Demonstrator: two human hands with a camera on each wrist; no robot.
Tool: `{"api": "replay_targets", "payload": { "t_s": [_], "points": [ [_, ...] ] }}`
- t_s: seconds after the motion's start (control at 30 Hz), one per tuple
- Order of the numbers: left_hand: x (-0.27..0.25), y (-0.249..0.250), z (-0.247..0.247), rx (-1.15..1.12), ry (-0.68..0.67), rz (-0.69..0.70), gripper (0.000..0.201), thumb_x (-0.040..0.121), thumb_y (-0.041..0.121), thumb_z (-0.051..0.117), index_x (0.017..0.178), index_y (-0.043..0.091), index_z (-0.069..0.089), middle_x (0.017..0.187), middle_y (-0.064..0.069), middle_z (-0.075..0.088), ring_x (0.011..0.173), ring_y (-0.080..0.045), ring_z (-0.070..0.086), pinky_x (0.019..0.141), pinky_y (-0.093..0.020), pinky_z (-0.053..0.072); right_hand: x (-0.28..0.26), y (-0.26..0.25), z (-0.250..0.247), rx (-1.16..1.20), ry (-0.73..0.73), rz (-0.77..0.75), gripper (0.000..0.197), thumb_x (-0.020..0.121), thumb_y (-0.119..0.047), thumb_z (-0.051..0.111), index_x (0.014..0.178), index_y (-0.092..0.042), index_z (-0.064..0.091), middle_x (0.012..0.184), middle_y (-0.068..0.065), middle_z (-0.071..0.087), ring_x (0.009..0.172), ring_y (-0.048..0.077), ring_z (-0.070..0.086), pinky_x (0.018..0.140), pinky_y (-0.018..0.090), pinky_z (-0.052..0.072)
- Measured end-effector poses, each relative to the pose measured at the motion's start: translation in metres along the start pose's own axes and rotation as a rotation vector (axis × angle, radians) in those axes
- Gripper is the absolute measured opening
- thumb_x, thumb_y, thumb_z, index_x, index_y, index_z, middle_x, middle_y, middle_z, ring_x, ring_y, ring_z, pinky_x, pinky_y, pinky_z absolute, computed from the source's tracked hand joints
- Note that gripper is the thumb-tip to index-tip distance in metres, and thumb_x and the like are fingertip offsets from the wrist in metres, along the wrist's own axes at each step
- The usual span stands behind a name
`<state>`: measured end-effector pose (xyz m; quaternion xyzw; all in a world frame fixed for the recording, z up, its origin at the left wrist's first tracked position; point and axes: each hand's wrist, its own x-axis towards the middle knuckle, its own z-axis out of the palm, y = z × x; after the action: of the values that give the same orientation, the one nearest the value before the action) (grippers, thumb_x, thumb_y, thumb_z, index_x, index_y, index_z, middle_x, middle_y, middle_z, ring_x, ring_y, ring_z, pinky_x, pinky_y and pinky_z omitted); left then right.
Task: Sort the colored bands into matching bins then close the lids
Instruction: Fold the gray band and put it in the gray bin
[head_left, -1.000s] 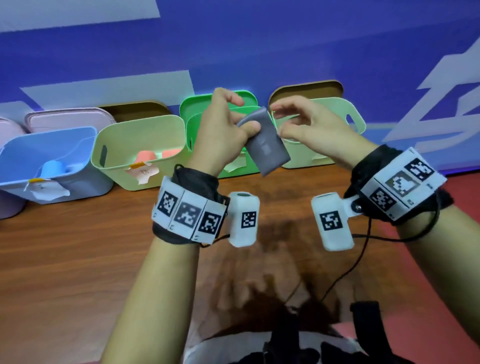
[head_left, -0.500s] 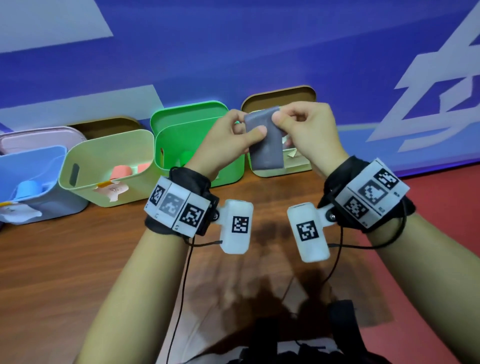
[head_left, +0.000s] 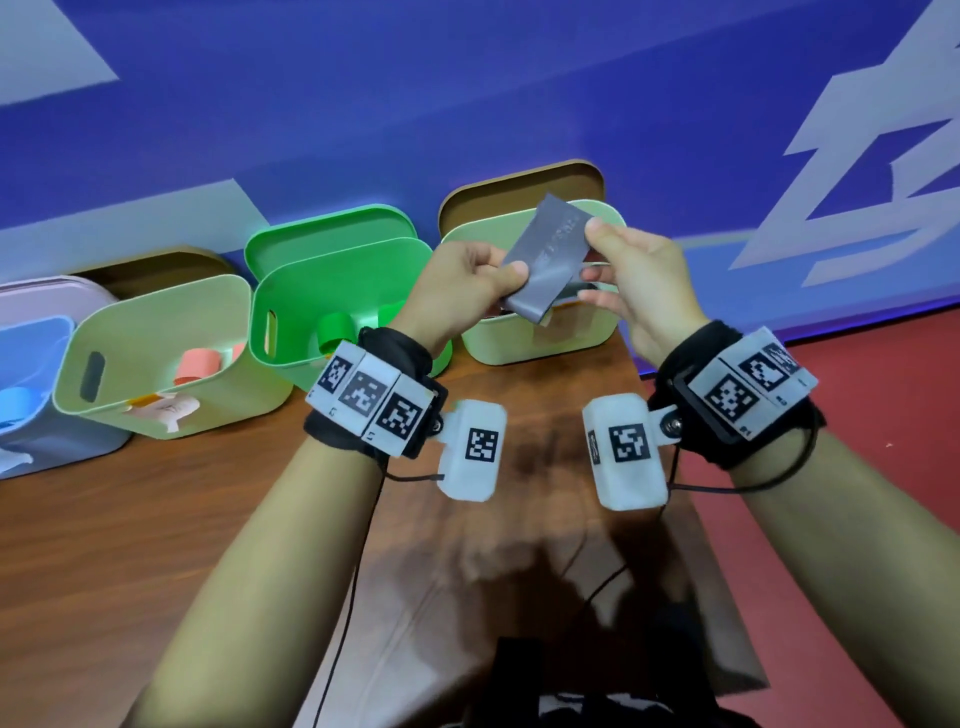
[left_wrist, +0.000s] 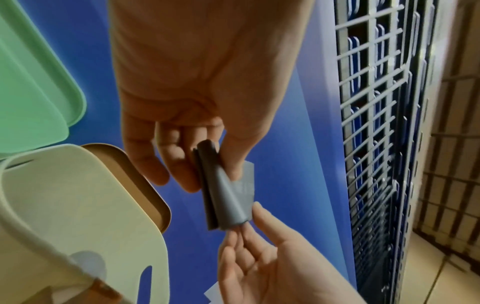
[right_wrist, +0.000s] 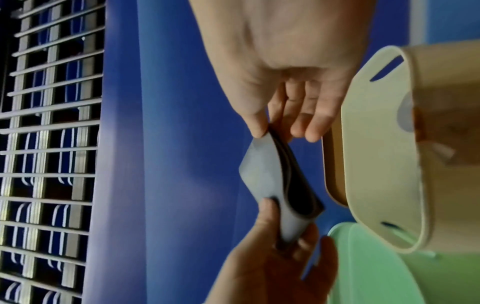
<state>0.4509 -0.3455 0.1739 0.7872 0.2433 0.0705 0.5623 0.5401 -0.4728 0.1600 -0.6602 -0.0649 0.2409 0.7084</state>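
A folded grey band (head_left: 548, 262) hangs in the air above the rightmost pale green bin (head_left: 540, 338). My left hand (head_left: 467, 291) pinches its lower left edge between thumb and fingers. My right hand (head_left: 631, 280) pinches its upper right edge. In the left wrist view the grey band (left_wrist: 226, 195) sits between my thumb and fingers, with the right hand (left_wrist: 262, 257) below it. In the right wrist view the grey band (right_wrist: 275, 185) shows its doubled layers between both hands.
Several open bins stand along the blue wall: a blue bin (head_left: 31, 395), a pale bin with orange bands (head_left: 156, 364), a bright green bin (head_left: 322, 312) with a green band inside. Their lids lean behind them. The wooden table (head_left: 156, 519) ends at the right, beside red floor.
The view has shifted left to right along the bins. The band has tilted, and my right hand now pinches its upper edge, both hands over the rightmost bin.
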Motion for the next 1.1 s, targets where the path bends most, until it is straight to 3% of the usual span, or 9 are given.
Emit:
{"api": "replay_targets", "payload": {
  "t_s": [0.17,0.4,0.53,0.63,0.77,0.87,0.93,1.0,1.1],
  "points": [
    [0.032,-0.003,0.007,0.183,-0.051,0.002,0.024,0.090,0.011,0.060,0.068,0.017,0.054,0.060,-0.001,0.053,0.054,-0.008,0.046,0.061,-0.024,0.040,0.029,0.009,-0.016,-0.049,-0.147,0.038,0.012,0.091,-0.021,0.053,0.096,-0.017,0.063,0.090,-0.001,0.062,0.086,0.015,0.062,0.078,0.029,0.055],
    [0.071,-0.006,0.014,0.223,-0.108,-0.046,0.020,0.092,0.016,0.058,0.073,0.021,0.054,0.069,0.002,0.053,0.063,-0.009,0.046,0.061,-0.019,0.041,0.063,0.011,-0.036,-0.145,-0.190,-0.017,0.012,0.091,-0.018,0.058,0.080,-0.021,0.063,0.074,-0.006,0.064,0.069,0.006,0.062,0.065,0.018,0.051],
    [0.084,-0.011,0.029,-0.044,-0.058,-0.188,0.014,0.092,0.024,0.059,0.083,0.020,0.048,0.077,0.005,0.058,0.063,-0.004,0.056,0.068,-0.024,0.051,0.079,0.018,-0.043,-0.101,-0.141,0.022,0.013,0.092,-0.014,0.056,0.081,-0.017,0.061,0.073,0.000,0.061,0.062,0.005,0.059,0.060,0.014,0.050],
    [0.092,-0.016,0.038,-0.200,-0.116,-0.232,0.010,0.090,0.018,0.060,0.090,0.016,0.051,0.066,0.010,0.065,0.061,-0.003,0.062,0.069,-0.026,0.056,0.089,0.024,-0.049,-0.035,-0.078,0.095,0.008,0.093,-0.016,0.055,0.092,-0.011,0.062,0.079,0.002,0.062,0.059,0.003,0.059,0.061,0.014,0.051],
    [0.107,-0.024,0.047,-0.224,-0.083,-0.232,0.008,0.088,0.006,0.061,0.094,0.010,0.056,0.060,0.008,0.065,0.052,-0.004,0.061,0.055,-0.018,0.054,0.105,0.029,-0.057,-0.035,-0.037,0.163,0.026,0.091,-0.018,0.058,0.113,-0.005,0.059,0.091,0.006,0.064,0.066,0.008,0.062,0.063,0.016,0.052],
    [0.120,-0.030,0.049,-0.201,-0.026,-0.257,0.014,0.086,0.003,0.063,0.097,0.010,0.057,0.070,0.000,0.062,0.049,-0.006,0.057,0.052,-0.016,0.053,0.117,0.032,-0.060,-0.158,-0.068,0.169,0.006,0.089,-0.014,0.058,0.086,-0.014,0.063,0.083,0.004,0.061,0.071,0.011,0.059,0.066,0.017,0.051],
    [0.129,-0.034,0.050,-0.193,-0.021,-0.288,0.014,0.085,0.003,0.064,0.093,0.013,0.057,0.068,0.002,0.063,0.054,-0.010,0.055,0.053,-0.016,0.053,0.124,0.036,-0.061,-0.274,-0.069,0.128,0.012,0.087,-0.012,0.058,0.076,-0.016,0.060,0.073,-0.002,0.058,0.066,0.006,0.056,0.063,0.015,0.051],
    [0.137,-0.041,0.053,-0.170,-0.024,-0.342,0.015,0.085,0.005,0.065,0.090,0.016,0.056,0.067,0.002,0.063,0.058,-0.013,0.054,0.054,-0.017,0.053,0.131,0.042,-0.060,-0.387,-0.044,0.088,0.005,0.086,-0.012,0.059,0.088,-0.011,0.063,0.073,-0.002,0.059,0.063,0.005,0.057,0.061,0.016,0.052],
    [0.148,-0.054,0.061,-0.079,-0.026,-0.432,0.016,0.086,0.009,0.066,0.089,0.017,0.052,0.075,-0.006,0.060,0.057,-0.013,0.054,0.057,-0.021,0.053,0.137,0.048,-0.057,-0.630,-0.011,-0.055,0.029,0.084,-0.016,0.058,0.112,-0.010,0.056,0.077,0.006,0.065,0.072,0.022,0.063,0.072,0.034,0.054]
  ]
}}
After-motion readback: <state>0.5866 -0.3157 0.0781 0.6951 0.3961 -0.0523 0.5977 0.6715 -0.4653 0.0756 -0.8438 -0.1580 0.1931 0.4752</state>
